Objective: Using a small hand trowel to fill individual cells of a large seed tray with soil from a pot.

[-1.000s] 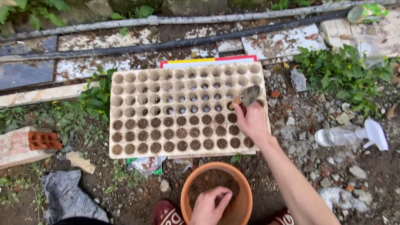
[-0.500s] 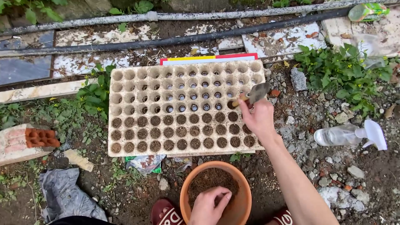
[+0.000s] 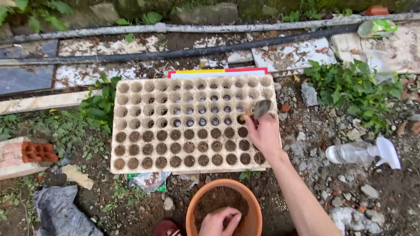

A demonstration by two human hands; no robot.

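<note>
1. Small trowel [image 3: 261,108], over the right edge of the seed tray [image 3: 131,87]; looks light and stiff, best held by its short handle.
2. Right hand [image 3: 264,133] closed around that handle.
3. Left hand [image 3: 220,222] in the orange pot [image 3: 253,214], fingers curled in loose brown soil [image 3: 214,199].
4. Spray bottle [image 3: 363,152] lying well off to the right.

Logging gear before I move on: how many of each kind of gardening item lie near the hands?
Pale fibre seed tray with round cells: 1
Round terracotta pot of brown soil: 1
Small grey metal trowel, in the right hand: 1
Clear plastic spray bottle: 1
Total: 4
</note>
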